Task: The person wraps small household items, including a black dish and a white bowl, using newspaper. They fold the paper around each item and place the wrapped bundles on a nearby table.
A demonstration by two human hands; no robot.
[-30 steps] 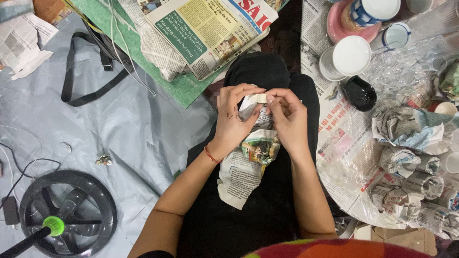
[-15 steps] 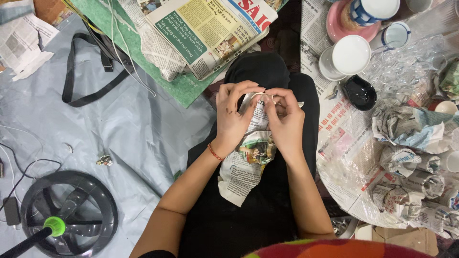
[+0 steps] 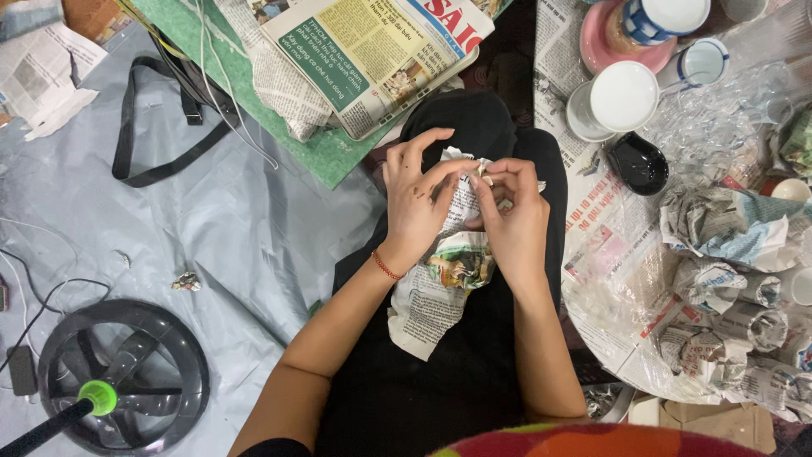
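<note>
Two hands work over the lap: the left hand [image 3: 416, 203] and right hand [image 3: 513, 222] both pinch the top of a crumpled newspaper sheet [image 3: 440, 283], fingers closed on it. The paper looks light, soft and easily torn; safest held near its bunched upper edge.

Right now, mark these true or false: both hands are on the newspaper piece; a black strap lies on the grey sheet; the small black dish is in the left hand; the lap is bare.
1. Both hands, left hand and right hand, pinch the newspaper piece: true.
2. A black strap lies on the grey sheet: true.
3. The small black dish is in the left hand: false, it sits on the newspaper-covered surface at the right.
4. The lap is bare: false, the newspaper piece hangs over it.
</note>
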